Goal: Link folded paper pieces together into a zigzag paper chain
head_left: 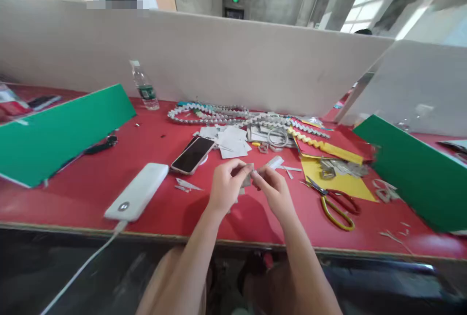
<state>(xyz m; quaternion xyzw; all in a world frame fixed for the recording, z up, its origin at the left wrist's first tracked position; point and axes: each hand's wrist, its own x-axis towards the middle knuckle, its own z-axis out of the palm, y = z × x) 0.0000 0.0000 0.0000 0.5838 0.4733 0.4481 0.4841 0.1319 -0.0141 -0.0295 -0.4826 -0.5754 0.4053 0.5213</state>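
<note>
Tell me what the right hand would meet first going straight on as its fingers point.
The right hand would likely first meet the small grey flat piece at its fingertips, then the left hand pinching it; depth is unclear.

Single head-worn view; looks forward and down; hands fairly near.

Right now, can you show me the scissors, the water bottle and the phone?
scissors (337, 212), head view, on the yellow handle
water bottle (147, 92), head view, on the green label
phone (193, 155), head view, on the dark screen
</note>
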